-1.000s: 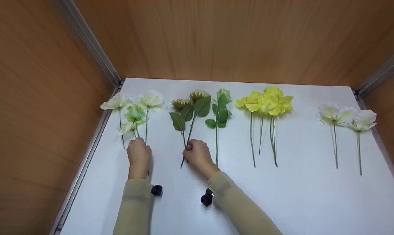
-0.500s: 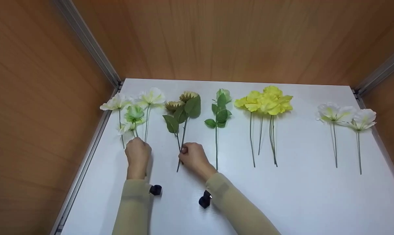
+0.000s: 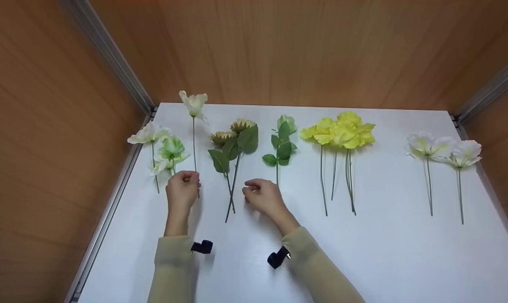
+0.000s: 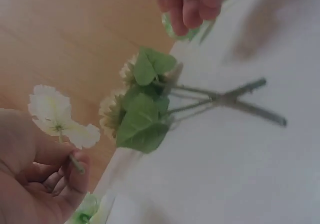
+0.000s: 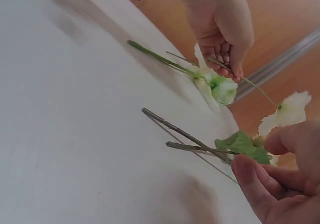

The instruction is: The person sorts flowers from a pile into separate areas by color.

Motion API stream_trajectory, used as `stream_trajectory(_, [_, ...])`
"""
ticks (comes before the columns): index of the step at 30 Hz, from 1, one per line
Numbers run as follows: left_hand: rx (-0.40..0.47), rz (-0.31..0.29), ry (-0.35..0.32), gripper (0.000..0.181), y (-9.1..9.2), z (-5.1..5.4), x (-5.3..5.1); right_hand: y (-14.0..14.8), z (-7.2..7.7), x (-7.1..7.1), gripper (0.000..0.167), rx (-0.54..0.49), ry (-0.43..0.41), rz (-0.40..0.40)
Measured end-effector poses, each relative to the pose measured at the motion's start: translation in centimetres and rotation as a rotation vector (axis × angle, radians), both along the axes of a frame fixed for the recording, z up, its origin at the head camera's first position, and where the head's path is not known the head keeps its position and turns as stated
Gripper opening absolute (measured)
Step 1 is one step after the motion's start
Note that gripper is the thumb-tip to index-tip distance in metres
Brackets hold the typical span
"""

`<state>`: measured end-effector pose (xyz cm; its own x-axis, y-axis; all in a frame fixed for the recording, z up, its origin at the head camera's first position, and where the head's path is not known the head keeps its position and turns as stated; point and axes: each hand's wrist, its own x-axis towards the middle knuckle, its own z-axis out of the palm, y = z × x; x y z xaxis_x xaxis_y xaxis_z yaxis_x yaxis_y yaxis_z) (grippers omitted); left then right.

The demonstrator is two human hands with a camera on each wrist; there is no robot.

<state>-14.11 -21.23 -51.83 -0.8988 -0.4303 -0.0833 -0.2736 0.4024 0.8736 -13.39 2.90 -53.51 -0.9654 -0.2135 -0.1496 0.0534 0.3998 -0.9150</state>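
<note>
My left hand [image 3: 181,191] pinches the stem of a white artificial flower [image 3: 194,104], which is lifted with its bloom pointing away from me. In the left wrist view, the stem end pokes out past the fingertips. Two brownish-yellow flowers [image 3: 242,125] with large green leaves lie in the middle, their stems crossed. Just right of those stems, my right hand [image 3: 265,195] hovers with loosely bent fingers; the right wrist view has its thumb and forefinger apart with nothing held. Left of my left hand lie a green flower [image 3: 172,146] and a white flower [image 3: 146,134], stems partly hidden by that hand.
A pale green rose [image 3: 286,124] with leafy stem lies right of centre. Several yellow flowers [image 3: 348,131] are bunched beyond it. White flowers [image 3: 465,154] lie at the far right of the white table [image 3: 388,252]. Wood-look panels [image 3: 279,50] enclose the table.
My left hand has raised the white flower off the table. My right hand shifted the two brownish flowers slightly left, then let go and drew back to the right.
</note>
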Motion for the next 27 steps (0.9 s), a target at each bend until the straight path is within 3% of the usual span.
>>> stream_trajectory(4, [0.274, -0.028, 0.026, 0.011, 3.1, 0.7, 0.7, 2.5, 0.4, 0.6, 0.03, -0.136, -0.057, -0.096])
stream_trajectory(8, [0.402, -0.103, 0.007, 0.01, 6.8, 0.7, 2.0, 4.9, 0.5, 1.3, 0.029, -0.256, -0.085, -0.182])
stream_trajectory(13, [0.426, -0.238, 0.014, 0.008, 11.0, 0.3, 4.1, 6.9, 0.2, 2.3, 0.027, -0.327, -0.087, -0.24])
stream_trajectory(20, [0.453, -0.417, 0.079, 0.01, 15.5, -0.3, 6.0, 7.9, 0.5, 3.3, 0.028, -0.34, -0.027, -0.237])
stream_trajectory(27, [0.431, -0.461, 0.08, 0.008, 17.6, -0.5, 6.8, 8.4, 1.0, 4.0, 0.022, -0.373, 0.016, -0.249])
